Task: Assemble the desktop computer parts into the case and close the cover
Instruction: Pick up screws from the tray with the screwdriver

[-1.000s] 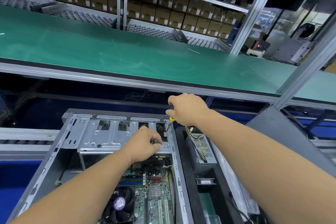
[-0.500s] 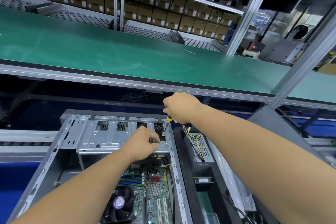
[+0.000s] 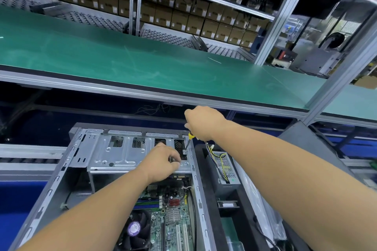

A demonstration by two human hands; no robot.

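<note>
Open computer case (image 3: 61, 171) lying on its side, cover off, low and centre in view. Silver drive cage (image 3: 122, 153) across the far end of the case, perforated vents along its far edge. Motherboard (image 3: 173, 218) on the case floor nearer than the cage, with green and blue memory slots, a red-finned component and white expansion slots; round CPU fan (image 3: 135, 228) with purple hub label at the near left of the board. Right hand (image 3: 201, 122) above the far right corner of the case, clenched round the yellow handle of a screwdriver (image 3: 188, 141), shaft angled down to a tab at the right end of the cage. Left hand (image 3: 161, 161) resting on the near right part of the cage, fingers curled at its edge; whether anything small is pinched there cannot be told. Left forearm crossing over the case and hiding part of the motherboard. Right of the case, just beside it: black tray (image 3: 210, 189) carrying a grey power supply (image 3: 226, 169) with yellow and black wires, partly covered by the right forearm. Beyond the case: long green tabletop (image 3: 122, 61) with aluminium edge. Farther still: metal shelves of brown cardboard boxes (image 3: 183, 18).
</note>
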